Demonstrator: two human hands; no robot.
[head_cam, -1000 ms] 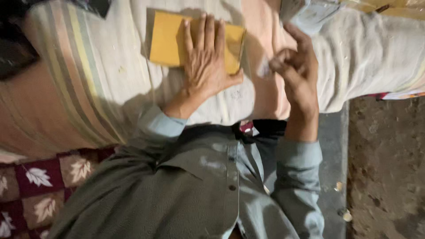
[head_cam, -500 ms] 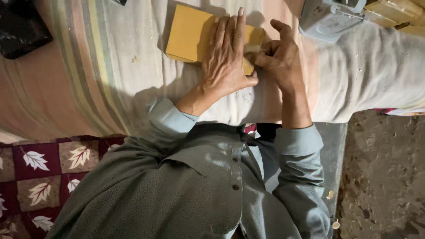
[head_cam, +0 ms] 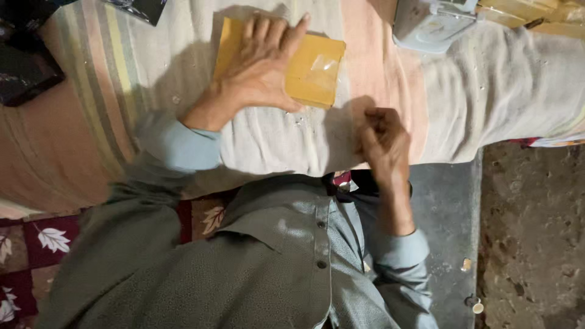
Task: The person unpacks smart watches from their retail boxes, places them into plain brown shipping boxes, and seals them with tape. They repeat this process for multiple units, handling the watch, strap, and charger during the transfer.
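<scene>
My left hand (head_cam: 259, 67) lies flat on the yellow packet (head_cam: 308, 70), palm down, fingers spread and pointing away from me, so it presses rather than grasps. The packet sits on the striped cloth (head_cam: 109, 91) that covers the surface in front of me, with most of its left part under my palm and its right edge and a small clear patch of tape (head_cam: 323, 63) showing just beyond my fingertips.

My right hand (head_cam: 382, 137) hovers off the packet, nearer to me and to the right of it, curled into a loose fist. The thumb and fingers are pinched together, but I cannot tell whether anything small is caught between them; it is too blurred.

To do this well, I judge the flat hand should keep even weight on the packet so it does not slide on the soft cloth, which gives under pressure. The taped corner lies past my left fingertips, so the right hand has open room to reach it without crossing the left wrist. Coming in low and from the right looks safest.

Beyond the right hand, further away, a pale grey box (head_cam: 429, 24) rests on the cloth, well apart from the packet. A dark object (head_cam: 27, 70) lies far off past my left elbow. Neither crowds the work.
</scene>
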